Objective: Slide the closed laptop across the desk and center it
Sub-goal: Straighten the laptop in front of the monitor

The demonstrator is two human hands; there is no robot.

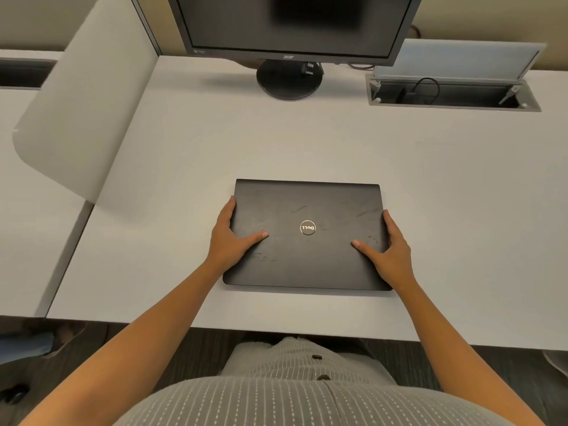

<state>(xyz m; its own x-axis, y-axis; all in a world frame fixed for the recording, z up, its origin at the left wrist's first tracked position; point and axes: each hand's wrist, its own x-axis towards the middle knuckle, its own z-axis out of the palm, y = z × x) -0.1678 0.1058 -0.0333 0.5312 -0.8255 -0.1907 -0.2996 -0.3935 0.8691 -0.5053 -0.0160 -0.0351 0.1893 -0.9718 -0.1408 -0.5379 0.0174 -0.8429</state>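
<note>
At the far left a pale divider (83, 96) curves up from the desk (172, 167). The left hand (229, 233) grips the laptop's left edge, thumb lying flat on the lid, fingers curled narrowly down the side. The laptop (307, 210), closed and black with a round logo on its lid, lies flat on the desk near the front edge, roughly in line with the monitor (292, 26) that stands behind it. The right hand (388, 247) holds the right edge likewise, thumb on the lid, fingers wrapped along the side. Farther right, at the back, a cable box (455, 93) sits with its lid raised.
</note>
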